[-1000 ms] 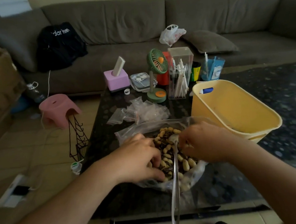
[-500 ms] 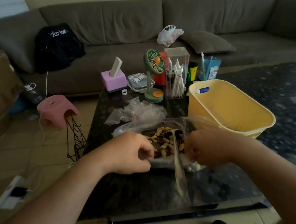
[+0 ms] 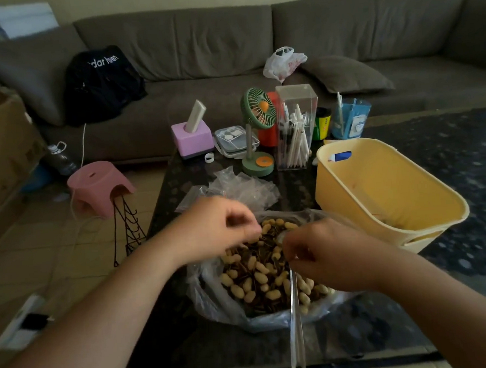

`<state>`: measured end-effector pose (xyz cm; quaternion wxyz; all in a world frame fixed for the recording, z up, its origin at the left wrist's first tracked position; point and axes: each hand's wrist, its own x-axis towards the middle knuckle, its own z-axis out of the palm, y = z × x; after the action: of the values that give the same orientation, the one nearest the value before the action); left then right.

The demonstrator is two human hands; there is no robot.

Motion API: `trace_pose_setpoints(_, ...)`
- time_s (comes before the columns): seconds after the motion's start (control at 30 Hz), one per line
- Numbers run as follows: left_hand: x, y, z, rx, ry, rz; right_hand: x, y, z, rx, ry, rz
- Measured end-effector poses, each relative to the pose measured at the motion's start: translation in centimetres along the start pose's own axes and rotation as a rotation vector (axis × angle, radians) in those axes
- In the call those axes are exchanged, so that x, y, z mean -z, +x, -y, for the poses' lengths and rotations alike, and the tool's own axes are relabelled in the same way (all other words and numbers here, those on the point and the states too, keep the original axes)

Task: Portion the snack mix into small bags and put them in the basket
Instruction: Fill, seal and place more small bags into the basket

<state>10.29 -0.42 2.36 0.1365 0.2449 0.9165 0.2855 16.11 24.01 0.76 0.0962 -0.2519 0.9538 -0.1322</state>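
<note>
On the table, both hands, left hand [image 3: 219, 228] and right hand [image 3: 325, 252], pinch the thin, floppy big bag [image 3: 214, 296] of snack mix [image 3: 258, 271] (light, slippery plastic, best held by its rim), basket [image 3: 359, 205] at two o'clock.

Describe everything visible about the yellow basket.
The yellow basket looks like smooth, matte plastic: an oblong tub with rounded corners, a thick rolled rim and a handle slot in its far end wall. It stands upright and open-topped on the right side of the dark table, beside the snack bag. Neither hand touches it. Little of its floor shows.

Yellow basket [image 3: 385, 203], pink stool [image 3: 101, 184], green fan [image 3: 257, 109], grey-brown sofa [image 3: 227, 42], dark speckled table [image 3: 246, 348].
</note>
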Motion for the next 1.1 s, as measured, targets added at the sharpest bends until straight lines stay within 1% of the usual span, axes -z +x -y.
trace_pose_setpoints(0.07, 1.1, 2.6, 1.4, 0.021, 0.048, -0.312, 0.3, 0.3, 0.5, 0.041, 0.028, -0.113)
trace_pose_setpoints(0.1, 1.3, 4.1, 2.3, 0.055, 0.11, -0.4, 0.3, 0.5, 0.7, 0.064, 0.054, -0.173)
trace_pose_setpoints(0.13, 1.3, 5.5, 3.2, 0.096, 0.173, -0.418, 0.3, 0.7, 0.8, 0.084, 0.083, -0.222)
trace_pose_setpoints(0.17, 1.0, 6.8, 4.1, 0.14, 0.235, -0.377, 0.3, 1.0, 1.0, 0.095, 0.102, -0.26)
trace_pose_setpoints(0.27, -1.1, 9.3, 5.8, 0.235, 0.392, -0.171, -0.1, 1.8, 1.1, 0.128, 0.11, -0.335)
trace_pose_setpoints(0.3, -1.9, 9.6, 6.2, 0.246, 0.416, -0.154, -0.3, 2.1, 1.0, 0.137, 0.112, -0.349)
trace_pose_setpoints(0.33, -2.7, 9.8, 6.7, 0.236, 0.431, -0.182, -0.4, 2.3, 1.0, 0.14, 0.113, -0.358)
trace_pose_setpoints(0.4, -3.5, 9.6, 7.1, 0.178, 0.459, -0.295, -0.4, 2.5, 0.9, 0.146, 0.112, -0.373)
trace_pose_setpoints(0.5, -3.0, 8.4, 6.7, 0.147, 0.48, -0.396, 0.0, 2.5, 0.5, 0.145, 0.113, -0.396)
trace_pose_setpoints(0.57, -2.0, 7.2, 5.7, 0.124, 0.415, -0.477, 0.2, 2.4, 0.1, 0.115, 0.128, -0.431)
trace_pose_setpoints(0.63, -0.7, 5.5, 4.1, 0.026, 0.273, -0.545, 0.3, 2.3, 0.0, 0.07, 0.154, -0.496)
trace_pose_setpoints(0.67, -0.1, 4.6, 3.1, -0.051, 0.199, -0.529, 0.4, 2.3, 0.1, 0.041, 0.169, -0.535)
trace_pose_setpoints(0.7, 0.5, 3.5, 2.0, -0.117, 0.145, -0.47, 0.5, 2.3, 0.3, 0.013, 0.192, -0.575)
trace_pose_setpoints(0.77, 1.4, 1.5, -0.1, -0.179, 0.108, -0.281, 0.9, 2.3, 1.0, -0.02, 0.256, -0.622)
trace_pose_setpoints(0.83, 1.5, 0.3, -1.4, -0.214, 0.129, -0.125, 1.3, 2.3, 1.4, -0.034, 0.334, -0.554)
trace_pose_setpoints(0.87, 1.3, 0.1, -1.6, -0.234, 0.12, -0.092, 1.4, 2.4, 1.4, -0.035, 0.39, -0.486)
trace_pose_setpoints(0.9, 1.0, -0.2, -1.5, -0.252, 0.064, -0.069, 1.5, 2.3, 1.5, -0.031, 0.477, -0.415)
trace_pose_setpoints(0.93, 0.5, -0.3, -1.2, -0.263, -0.097, -0.053, 1.5, 2.2, 1.6, -0.027, 0.608, -0.352)
trace_pose_setpoints(0.97, -0.1, -0.7, -0.8, -0.246, -0.369, -0.021, 1.7, 2.0, 1.7, -0.023, 0.797, -0.309)
trace_pose_setpoints(1.03, -1.0, -1.3, -0.1, -0.206, -0.976, 0.094, 1.9, 1.8, 1.6, -0.083, 1.173, -0.298)
trace_pose_setpoints(1.07, -1.5, -1.6, 0.3, -0.184, -1.156, 0.149, 1.8, 1.8, 1.4, -0.121, 1.323, -0.299)
trace_pose_setpoints(1.1, -1.9, -1.7, 0.5, -0.171, -1.203, 0.16, 1.8, 1.9, 1.3, -0.162, 1.428, -0.304)
